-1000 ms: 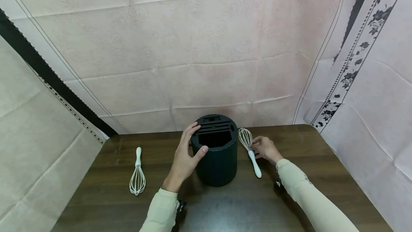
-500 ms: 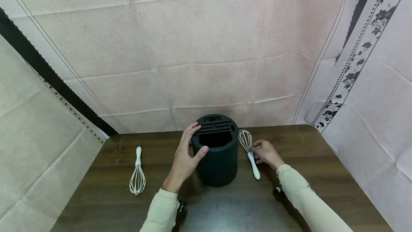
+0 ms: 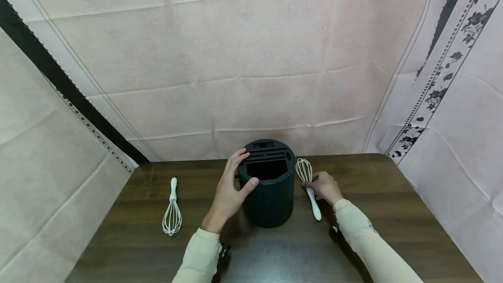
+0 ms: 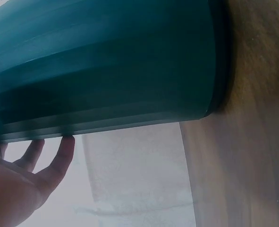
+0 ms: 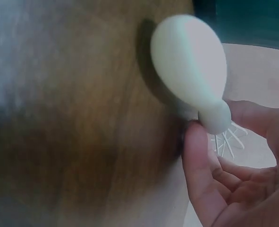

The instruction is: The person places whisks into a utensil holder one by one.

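A dark green, round utensil holder (image 3: 268,204) stands upright on the table, its black slotted top facing up. My left hand (image 3: 228,191) grips its left side at the rim, thumb in front and fingers further back. In the left wrist view, fingertips (image 4: 67,143) meet the holder's curved wall (image 4: 106,71). Right of the holder is a whisk (image 3: 313,204) with a white handle and pale wires. My right hand (image 3: 325,187) pinches it where wires and handle join. In the right wrist view, thumb and finger lie on either side of the collar below the handle (image 5: 191,61).
A second white whisk (image 3: 172,213) lies on the left of the wooden table (image 3: 275,257), handle pointing away from me. Pale cloth (image 3: 235,56) hangs behind the table's back edge and at both sides.
My right hand has shifted slightly toward me on the whisk, and the handle's end has swung a little left and nearer. My left hand stays on the holder. The head view has shifted slightly.
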Demonstrator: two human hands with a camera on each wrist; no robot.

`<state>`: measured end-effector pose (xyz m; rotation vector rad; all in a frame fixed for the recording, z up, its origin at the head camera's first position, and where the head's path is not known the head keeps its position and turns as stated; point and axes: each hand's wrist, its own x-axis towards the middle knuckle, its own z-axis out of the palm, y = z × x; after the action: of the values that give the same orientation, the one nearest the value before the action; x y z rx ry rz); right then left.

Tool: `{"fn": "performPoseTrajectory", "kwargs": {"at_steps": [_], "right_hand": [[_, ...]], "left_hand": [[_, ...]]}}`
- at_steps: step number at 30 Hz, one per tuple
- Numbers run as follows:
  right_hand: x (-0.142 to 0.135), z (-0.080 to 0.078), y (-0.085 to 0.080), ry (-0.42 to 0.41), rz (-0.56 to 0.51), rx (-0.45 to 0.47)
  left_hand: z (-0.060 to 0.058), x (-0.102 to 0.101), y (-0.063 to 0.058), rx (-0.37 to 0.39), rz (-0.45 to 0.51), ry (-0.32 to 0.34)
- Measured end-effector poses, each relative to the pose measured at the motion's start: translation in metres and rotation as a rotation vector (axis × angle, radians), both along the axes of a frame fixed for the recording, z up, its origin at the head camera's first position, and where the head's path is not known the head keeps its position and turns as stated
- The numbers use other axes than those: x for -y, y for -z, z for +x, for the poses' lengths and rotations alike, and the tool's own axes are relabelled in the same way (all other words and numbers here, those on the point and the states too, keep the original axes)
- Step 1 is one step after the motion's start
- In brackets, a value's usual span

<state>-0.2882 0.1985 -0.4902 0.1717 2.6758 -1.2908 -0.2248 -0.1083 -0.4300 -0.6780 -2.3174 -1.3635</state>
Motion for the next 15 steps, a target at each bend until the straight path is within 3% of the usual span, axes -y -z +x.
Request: {"fn": "performPoseTrajectory", "kwargs": {"at_steps": [15], "right_hand": [[-0.001,0.013,-0.008,-0.014,-0.410,0.042]], "left_hand": [[-0.004,0.008,-0.011,-0.008,-0.085,0.054]]}}
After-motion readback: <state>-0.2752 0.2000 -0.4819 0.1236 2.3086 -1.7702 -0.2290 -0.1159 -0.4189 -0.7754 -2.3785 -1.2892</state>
